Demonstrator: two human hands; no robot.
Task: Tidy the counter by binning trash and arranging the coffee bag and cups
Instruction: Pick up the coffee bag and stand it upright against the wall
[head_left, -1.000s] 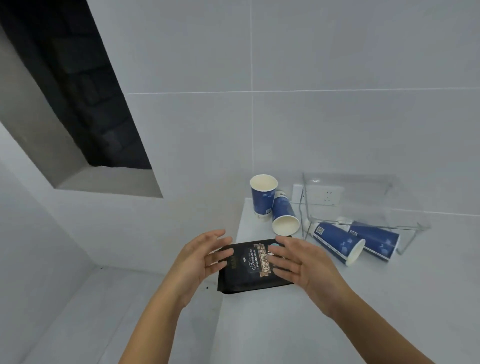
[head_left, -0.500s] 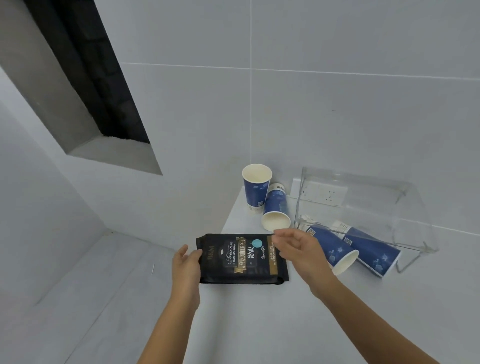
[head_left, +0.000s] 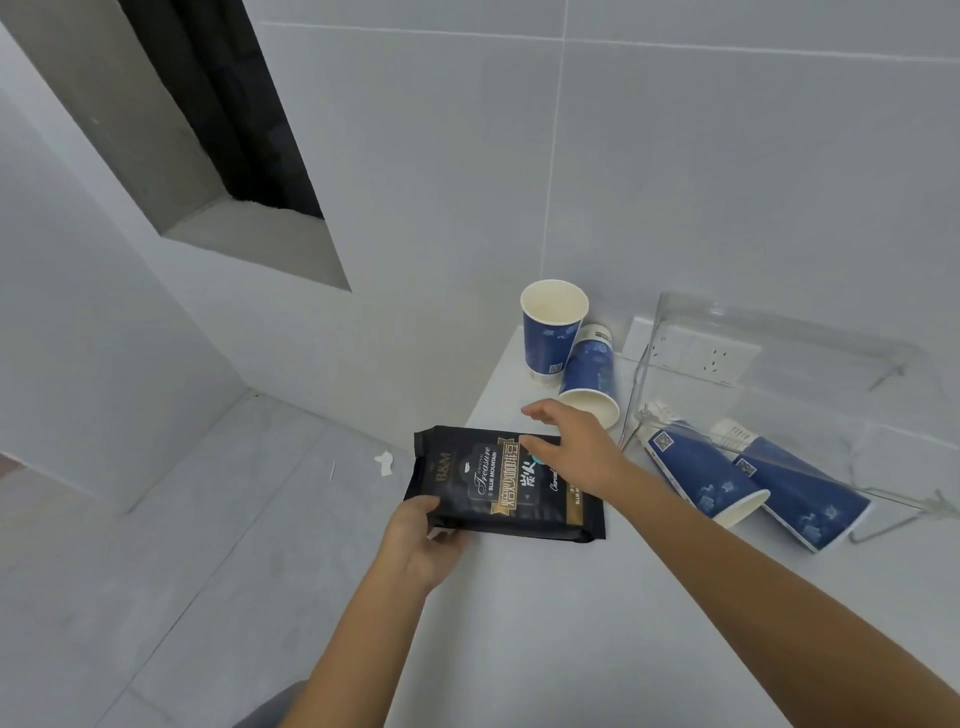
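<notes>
1. The left hand (head_left: 421, 545) grips the near left corner of the coffee bag (head_left: 498, 483), thumb on top and fingers curled under.
2. The right hand (head_left: 576, 447) lies spread and flat over the bag's right half, fingers straight; whether it presses on the bag or floats just above it cannot be told.
3. The bag is a flat, glossy black pouch with gold lettering, lying face up at the left edge of the white counter (head_left: 571, 623), its left end overhanging.
4. Beyond the bag, an upright cup (head_left: 551, 332) of blue paper with a pale inside stands empty by the tiled wall.
5. A tipped cup (head_left: 589, 376) leans against it, mouth toward the hands.
6. To the right, a clear plastic box (head_left: 779, 374) lies on its side, thin-walled and sharp-cornered.
7. Two more blue cups (head_left: 698, 475) (head_left: 800, 491) lie side by side at its opening, bases inside, mouths pointing out.
8. A white scrap (head_left: 384, 462) lies on the grey floor below.
</notes>
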